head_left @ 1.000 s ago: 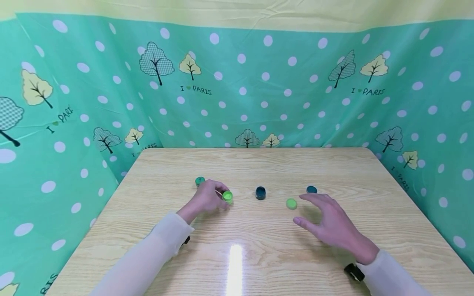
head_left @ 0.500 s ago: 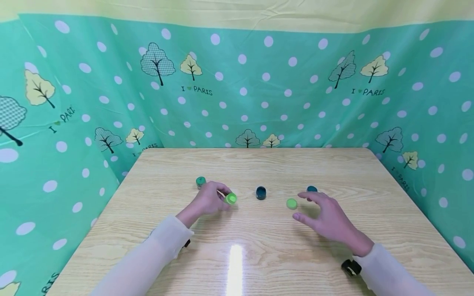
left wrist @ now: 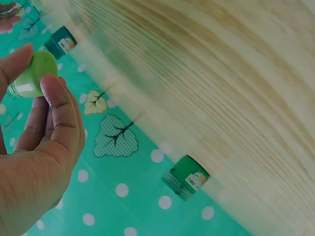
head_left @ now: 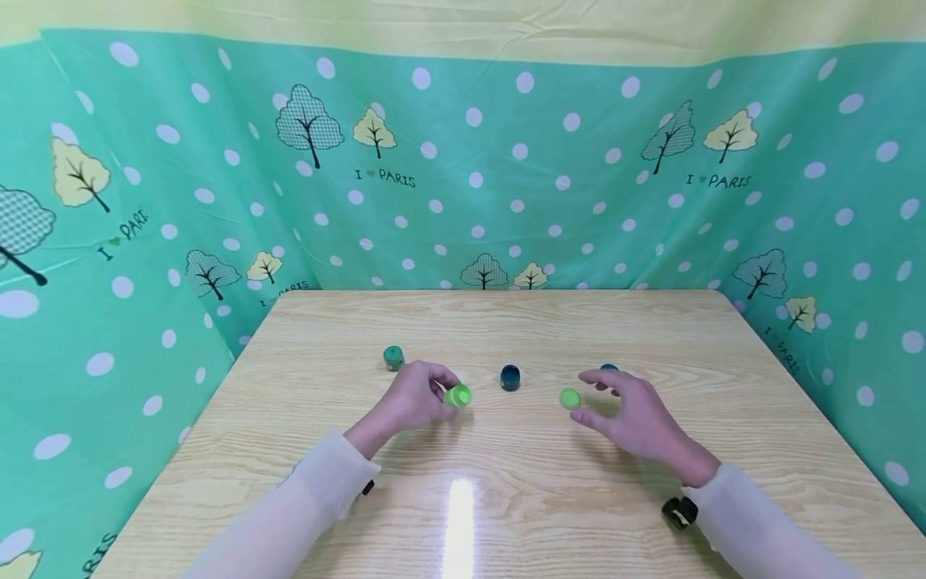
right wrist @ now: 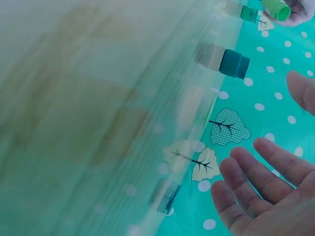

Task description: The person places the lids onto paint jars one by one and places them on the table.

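Observation:
My left hand (head_left: 415, 398) pinches a small light green paint jar (head_left: 458, 396) between thumb and fingers. The jar is tilted, and its uncapped mouth faces right. In the left wrist view the thumb and a fingertip press on the green jar (left wrist: 39, 71) from two sides. A matching light green lid (head_left: 570, 399) lies on the table to the right. Around that lid's right side my right hand (head_left: 637, 414) has its thumb and fingers spread apart, gripping nothing. The right wrist view shows that hand (right wrist: 268, 196) with its palm bare.
An uncapped dark teal jar (head_left: 510, 378) stands between the hands. Behind the left hand is a capped green jar (head_left: 394, 358). A blue lid (head_left: 610, 367) is partly hidden behind the right fingers. A polka-dot curtain (head_left: 521, 185) hangs along the wooden table's (head_left: 521, 318) back edge.
My left hand has carried the light green jar a little right and nearer, tipping its mouth rightward. The right hand has edged left to the light green lid, thumb and fingers closing in slightly.

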A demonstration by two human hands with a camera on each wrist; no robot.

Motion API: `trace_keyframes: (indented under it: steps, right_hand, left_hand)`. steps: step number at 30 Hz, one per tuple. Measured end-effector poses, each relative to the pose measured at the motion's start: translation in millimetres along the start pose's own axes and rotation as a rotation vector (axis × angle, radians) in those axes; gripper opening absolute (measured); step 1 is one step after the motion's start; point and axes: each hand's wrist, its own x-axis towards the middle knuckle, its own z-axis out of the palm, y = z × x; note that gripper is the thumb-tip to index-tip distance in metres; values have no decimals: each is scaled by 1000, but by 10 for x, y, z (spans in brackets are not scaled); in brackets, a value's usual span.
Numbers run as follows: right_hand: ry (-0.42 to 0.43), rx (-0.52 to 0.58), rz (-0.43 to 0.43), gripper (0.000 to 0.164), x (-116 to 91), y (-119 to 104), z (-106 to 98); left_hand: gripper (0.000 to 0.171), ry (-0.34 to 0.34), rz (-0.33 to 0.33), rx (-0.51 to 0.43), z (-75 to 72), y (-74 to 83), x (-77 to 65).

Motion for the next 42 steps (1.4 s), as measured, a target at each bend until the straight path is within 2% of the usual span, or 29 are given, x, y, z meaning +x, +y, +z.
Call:
trace_keyframes:
  steps: [10,21,29,42]
  right_hand:
    - [-34,15,67,56,65,27,13]
    - [-76,49,134,56,136,68,61]
    - [-99,73,168,53,188,104,92]
    - [-170,102,292,47,290,145,131]
  left_hand:
    - [33,-11,17,-28,41,39,-85]
    - [31,-11,51,7,85,84,-153]
    - [30,-28,78,-11,104,119,-190]
    - [29,-28,104,23,109,129,-209]
